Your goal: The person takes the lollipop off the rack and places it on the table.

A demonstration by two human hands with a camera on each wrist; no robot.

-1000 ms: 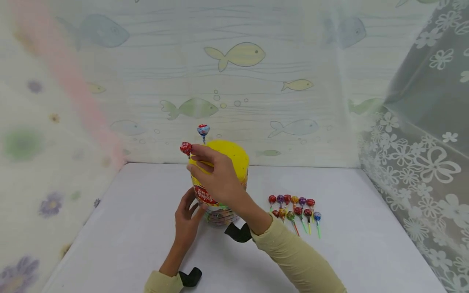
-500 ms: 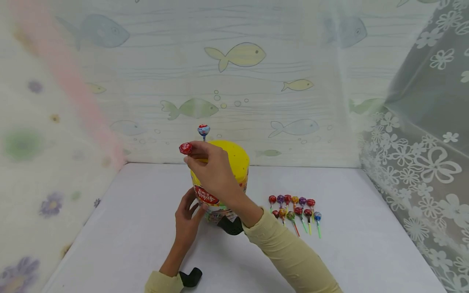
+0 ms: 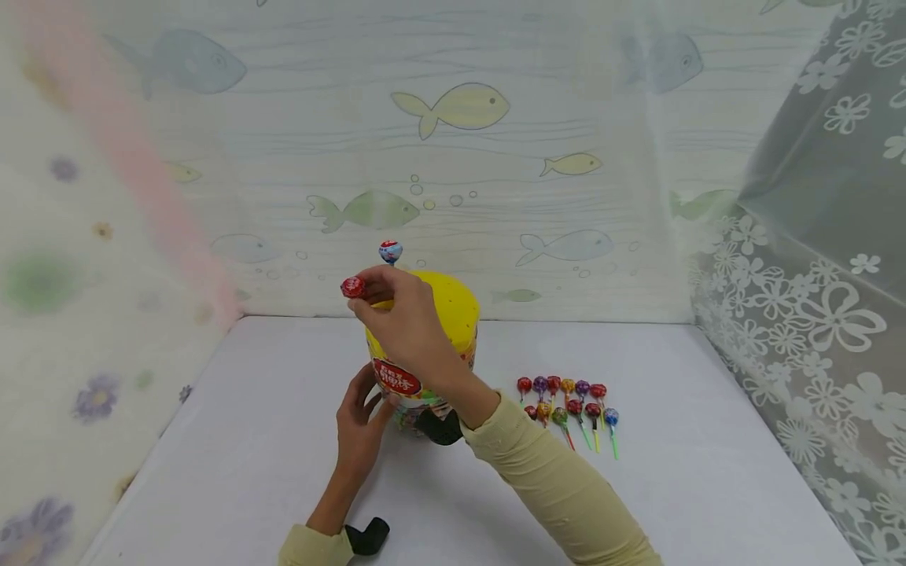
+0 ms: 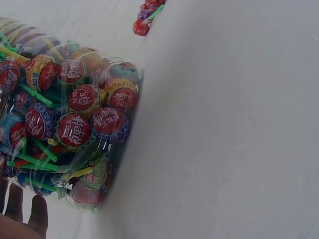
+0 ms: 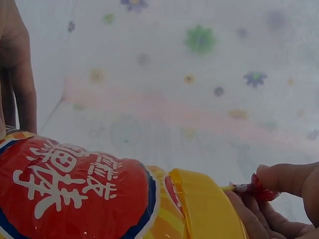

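A clear plastic jar (image 4: pixel 75 114) packed with wrapped lollipops stands tilted on the table, its yellow lid (image 3: pixel 460 310) dotted with small holes. My left hand (image 3: pixel 357 432) grips the jar low on its left side. Over the lid's left edge, my right hand (image 3: pixel 410 330) pinches a red-wrapped lollipop (image 3: pixel 352 288) by its head. In the right wrist view the yellow stick (image 5: pixel 228 188) of that lollipop meets the lid's rim. Behind that hand, a blue and red lollipop (image 3: pixel 390 251) stands upright at the lid's far side.
Two rows of loose lollipops (image 3: pixel 575 407) lie on the white table (image 3: pixel 672 487) to the right of the jar. Fish-patterned sheeting (image 3: pixel 453 181) hangs behind the table. Flowered sheets flank both sides. Black straps (image 3: pixel 368 537) project from the wrists.
My right hand has shifted slightly up and left. Its thumb and fingers have come closer around the red lollipop's head. The left hand has stayed at the jar.
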